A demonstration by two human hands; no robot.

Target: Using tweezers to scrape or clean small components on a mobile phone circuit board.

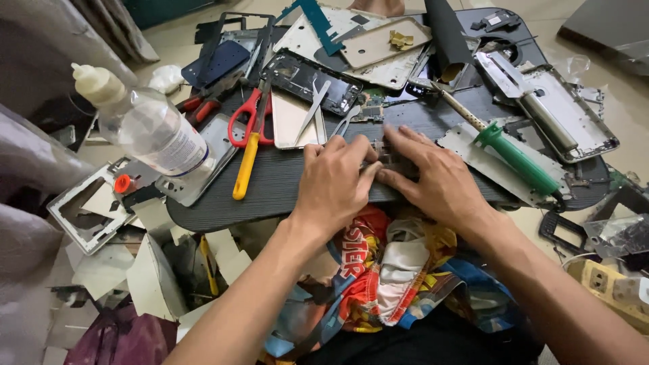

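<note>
While both hands, left hand (336,181) and right hand (433,177), pinch it, the small grey circuit piece (391,161) looks blurred.

Both hands (385,177) rest on the tray (284,182); scissors (251,128) lie left, soldering iron (503,147) right, bottle (152,128) far left

Matt ribbed dark tray (284,182) — glossy plastic bottle (159,135).

Left hand (334,182): rested on the dark tray (284,182), fingers meeting the right hand's.
Right hand (433,179): pressed on a small blurred part (387,157).
Nearby: scissors (250,118), tweezers (314,108), green-handled soldering iron (514,157), clear bottle (152,128).
</note>
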